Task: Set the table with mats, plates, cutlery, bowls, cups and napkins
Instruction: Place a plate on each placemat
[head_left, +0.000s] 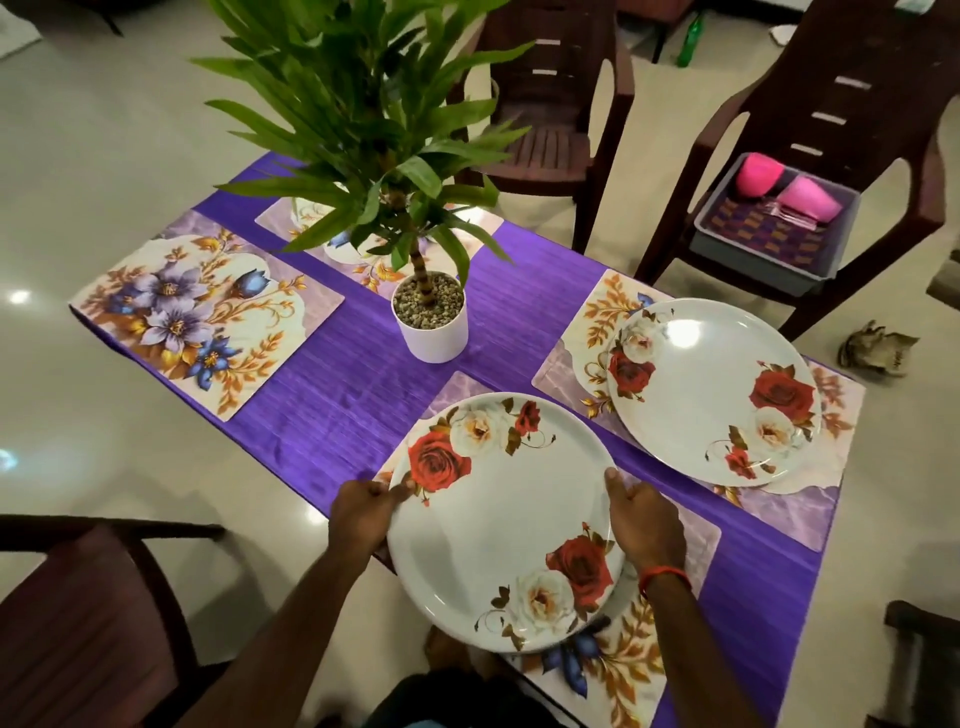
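Left hand (363, 512) and right hand (644, 525) clamp fingers on one plate (498, 525), perhaps two stacked; second plate (711, 395), four mats (208, 312) laid.

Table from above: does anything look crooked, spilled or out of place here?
Nothing spilled or broken. The near plate, gripped at its rim by the left hand and right hand, hangs past the table's near edge, off-centre over its mat. Two pink cups lie tipped in a tray on a chair.
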